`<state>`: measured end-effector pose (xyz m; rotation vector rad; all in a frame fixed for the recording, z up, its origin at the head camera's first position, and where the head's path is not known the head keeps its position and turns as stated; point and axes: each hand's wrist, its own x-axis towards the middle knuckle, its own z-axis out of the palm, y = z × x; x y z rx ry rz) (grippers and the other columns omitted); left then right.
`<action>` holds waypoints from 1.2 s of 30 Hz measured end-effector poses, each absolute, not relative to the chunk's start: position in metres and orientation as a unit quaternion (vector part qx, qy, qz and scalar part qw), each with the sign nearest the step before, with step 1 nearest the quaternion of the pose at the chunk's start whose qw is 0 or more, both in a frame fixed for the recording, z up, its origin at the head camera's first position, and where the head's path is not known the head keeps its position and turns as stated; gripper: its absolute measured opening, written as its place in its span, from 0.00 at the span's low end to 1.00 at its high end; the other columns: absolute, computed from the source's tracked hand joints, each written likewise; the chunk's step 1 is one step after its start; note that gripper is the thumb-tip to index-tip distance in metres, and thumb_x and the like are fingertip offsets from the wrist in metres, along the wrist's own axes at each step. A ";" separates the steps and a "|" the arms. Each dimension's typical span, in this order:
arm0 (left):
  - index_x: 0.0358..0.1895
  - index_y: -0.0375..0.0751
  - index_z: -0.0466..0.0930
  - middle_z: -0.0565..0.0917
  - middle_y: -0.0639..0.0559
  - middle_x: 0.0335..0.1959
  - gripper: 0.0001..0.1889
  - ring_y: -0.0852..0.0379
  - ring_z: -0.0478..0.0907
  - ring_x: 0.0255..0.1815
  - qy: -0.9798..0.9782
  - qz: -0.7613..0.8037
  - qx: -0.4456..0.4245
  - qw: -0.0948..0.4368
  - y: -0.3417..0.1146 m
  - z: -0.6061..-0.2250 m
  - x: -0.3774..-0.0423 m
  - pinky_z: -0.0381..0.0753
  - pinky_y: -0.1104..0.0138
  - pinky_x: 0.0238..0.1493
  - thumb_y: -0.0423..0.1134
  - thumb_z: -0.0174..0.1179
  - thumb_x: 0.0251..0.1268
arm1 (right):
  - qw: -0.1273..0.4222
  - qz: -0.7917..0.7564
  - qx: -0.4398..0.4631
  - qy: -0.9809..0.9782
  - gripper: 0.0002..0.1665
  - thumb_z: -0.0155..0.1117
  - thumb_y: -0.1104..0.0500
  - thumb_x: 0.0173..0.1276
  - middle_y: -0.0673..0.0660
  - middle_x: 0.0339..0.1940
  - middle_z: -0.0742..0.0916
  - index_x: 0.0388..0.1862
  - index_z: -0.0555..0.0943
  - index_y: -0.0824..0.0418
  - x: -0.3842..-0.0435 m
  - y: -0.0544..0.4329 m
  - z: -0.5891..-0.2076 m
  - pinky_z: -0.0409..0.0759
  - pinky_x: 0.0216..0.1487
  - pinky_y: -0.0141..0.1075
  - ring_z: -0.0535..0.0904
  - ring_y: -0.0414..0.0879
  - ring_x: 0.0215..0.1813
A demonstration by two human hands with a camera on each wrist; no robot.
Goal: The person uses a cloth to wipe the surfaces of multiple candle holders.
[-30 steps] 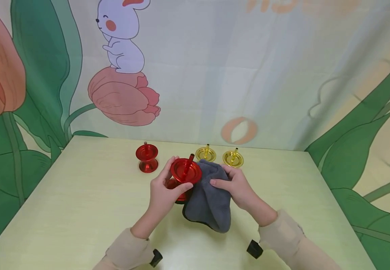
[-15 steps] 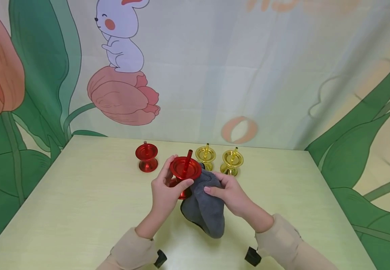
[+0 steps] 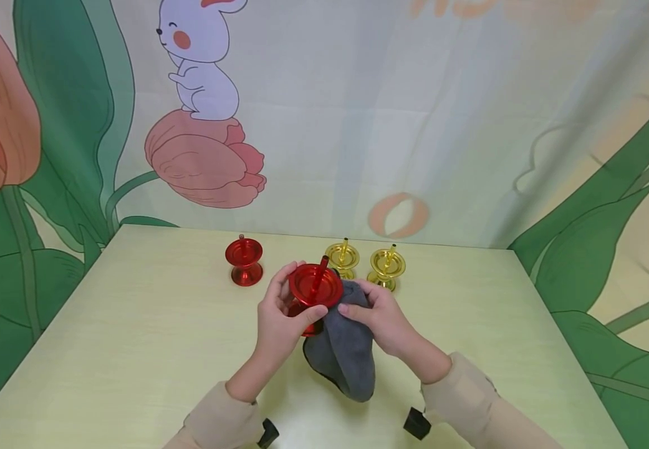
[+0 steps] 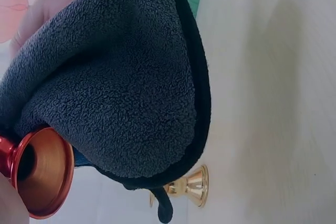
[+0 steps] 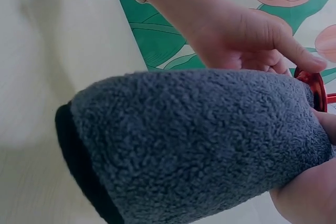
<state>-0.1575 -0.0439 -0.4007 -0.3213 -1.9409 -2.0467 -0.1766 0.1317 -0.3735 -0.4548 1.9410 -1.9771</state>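
Observation:
My left hand [image 3: 278, 321] holds a shiny red metal candle holder [image 3: 304, 288] below its dish, thumb at the front. A short tube rises from the dish, which tips a little. With my right hand [image 3: 384, 319] I pinch a dark grey plush cloth [image 3: 349, 358] against the holder's right side. The cloth's black-edged lower part hangs down over the table. In the left wrist view the holder's hollow flared base [image 4: 55, 169] shows beside the cloth [image 4: 121, 93]. From the right wrist, the cloth [image 5: 194, 145] covers most of the holder; only a red rim [image 5: 318, 85] peeks out.
A second red candle holder [image 3: 244, 254] stands at the back left of the pale table [image 3: 133, 349]. Two gold candle holders, one [image 3: 342, 257] behind my hands and another [image 3: 388, 265] to its right, stand near the back edge. A printed curtain [image 3: 324, 156] hangs behind.
The red candle holder dips and rises slightly and ends a little further right. My right hand has come left and down with the cloth, whose hanging end has swung lower and narrower.

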 end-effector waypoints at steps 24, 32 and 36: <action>0.65 0.39 0.56 0.59 0.44 0.67 0.32 0.50 0.48 0.70 -0.649 -0.728 -0.216 0.044 -0.051 -0.401 -0.160 0.58 0.50 0.63 0.49 0.52 0.60 | 0.180 -0.728 -0.146 0.646 0.16 0.58 0.68 0.58 0.47 0.36 0.82 0.46 0.71 0.61 -0.186 0.140 -0.369 0.80 0.40 0.33 0.80 0.40 0.38; 0.63 0.38 0.60 0.64 0.46 0.65 0.25 0.51 0.63 0.64 -0.651 -0.736 -0.168 0.073 -0.046 -0.397 -0.157 0.67 0.62 0.60 0.37 0.52 0.61 | 0.174 -0.739 -0.140 0.635 0.13 0.58 0.68 0.59 0.46 0.35 0.83 0.43 0.73 0.57 -0.187 0.141 -0.370 0.80 0.38 0.32 0.81 0.39 0.35; 0.64 0.38 0.59 0.64 0.43 0.64 0.24 0.50 0.64 0.63 -0.647 -0.735 -0.200 0.041 -0.048 -0.399 -0.159 0.72 0.64 0.55 0.39 0.46 0.65 | 0.171 -0.731 -0.139 0.646 0.14 0.55 0.71 0.59 0.46 0.34 0.82 0.44 0.72 0.60 -0.187 0.141 -0.370 0.80 0.38 0.32 0.80 0.39 0.36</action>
